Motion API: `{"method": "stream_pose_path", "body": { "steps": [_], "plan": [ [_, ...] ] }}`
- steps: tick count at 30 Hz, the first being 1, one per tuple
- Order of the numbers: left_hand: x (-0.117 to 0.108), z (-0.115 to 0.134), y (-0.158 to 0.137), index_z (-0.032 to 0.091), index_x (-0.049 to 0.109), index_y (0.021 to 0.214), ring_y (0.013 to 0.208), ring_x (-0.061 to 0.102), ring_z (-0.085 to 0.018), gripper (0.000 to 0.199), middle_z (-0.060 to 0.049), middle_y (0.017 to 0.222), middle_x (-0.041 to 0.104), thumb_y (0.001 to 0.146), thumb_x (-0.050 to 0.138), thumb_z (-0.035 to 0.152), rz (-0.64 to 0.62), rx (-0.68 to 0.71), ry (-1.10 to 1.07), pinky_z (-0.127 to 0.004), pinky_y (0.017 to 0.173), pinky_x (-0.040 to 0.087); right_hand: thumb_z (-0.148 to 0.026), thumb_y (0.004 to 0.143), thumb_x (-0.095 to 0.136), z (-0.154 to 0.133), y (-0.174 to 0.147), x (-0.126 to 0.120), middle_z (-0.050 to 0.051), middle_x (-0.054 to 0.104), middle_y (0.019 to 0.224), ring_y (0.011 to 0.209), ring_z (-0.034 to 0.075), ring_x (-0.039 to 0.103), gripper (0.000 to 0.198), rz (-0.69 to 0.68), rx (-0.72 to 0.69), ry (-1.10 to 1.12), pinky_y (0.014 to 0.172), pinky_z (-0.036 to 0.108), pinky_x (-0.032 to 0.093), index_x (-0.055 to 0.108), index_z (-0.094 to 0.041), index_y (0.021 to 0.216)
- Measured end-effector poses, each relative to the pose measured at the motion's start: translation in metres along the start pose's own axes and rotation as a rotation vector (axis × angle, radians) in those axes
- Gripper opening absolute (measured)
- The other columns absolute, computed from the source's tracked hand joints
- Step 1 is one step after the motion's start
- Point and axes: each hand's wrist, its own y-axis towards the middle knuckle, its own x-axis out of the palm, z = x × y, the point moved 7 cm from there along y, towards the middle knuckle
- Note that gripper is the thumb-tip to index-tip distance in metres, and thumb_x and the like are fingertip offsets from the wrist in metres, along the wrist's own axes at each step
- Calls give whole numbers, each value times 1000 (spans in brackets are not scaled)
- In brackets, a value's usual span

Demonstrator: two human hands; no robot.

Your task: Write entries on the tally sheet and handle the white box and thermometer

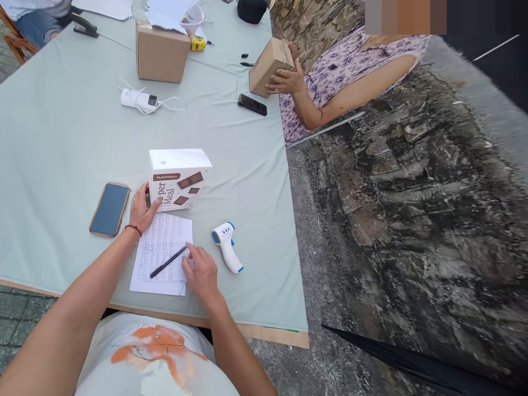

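Observation:
A white printed box [180, 187] with brown bars pictured on its front stands upright on the table. My left hand [143, 212] grips its lower left edge, the thumb on the front face and the fingers around the side. Below the box lie printed sheets of paper [165, 236] with a black pen [168, 262] across them. My right hand [202, 272] rests at the right edge of the sheets, fingers loosely bent and apart, the index fingertip by the pen's upper end. I cannot tell whether it touches the pen. Right of that hand lies a white and blue infrared thermometer [226, 247].
A smartphone [109, 209] lies left of my left hand. Farther back are a white device with a cord [138, 100], a black phone [252, 104] and a large cardboard box [160, 55]. Across the table, another person's hands [289, 77] hold a small cardboard box [268, 66].

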Motion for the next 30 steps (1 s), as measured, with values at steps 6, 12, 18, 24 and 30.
{"method": "stream_pose_path", "body": {
  "steps": [6,12,18,24,30],
  "plan": [
    [-3,1,1,20,51,144,110,60,-31,81,-15,118,64,93,33,81,33,-37,-4,-48,100,48,-45,86,62,85,10,-41,16,61,112,105,33,58,46,223,335,-107,85,47,48,62,-21,125],
    [-3,2,1,18,55,141,108,60,-31,80,-14,111,67,95,30,78,37,-37,38,-48,98,49,-54,72,68,125,15,-35,8,61,85,82,27,57,41,14,654,138,68,36,45,67,-21,96],
    [0,-3,1,16,56,139,115,59,-33,76,-17,118,66,98,25,73,51,3,83,-52,103,46,-52,75,64,39,57,-8,-4,48,62,61,14,42,32,-88,528,802,56,27,38,59,-21,72],
    [0,-8,1,17,54,138,118,59,-32,71,-16,128,65,99,31,71,41,-35,62,-50,104,46,-53,69,67,-2,87,22,-4,49,61,60,13,42,34,-139,575,995,56,26,37,56,-20,67],
    [2,-6,2,15,59,133,113,60,-31,69,-16,118,67,101,28,68,23,-18,112,-48,102,47,-61,68,68,-1,85,34,-3,54,66,61,12,45,43,-141,683,1088,56,26,38,59,-20,76]
  ]
}}
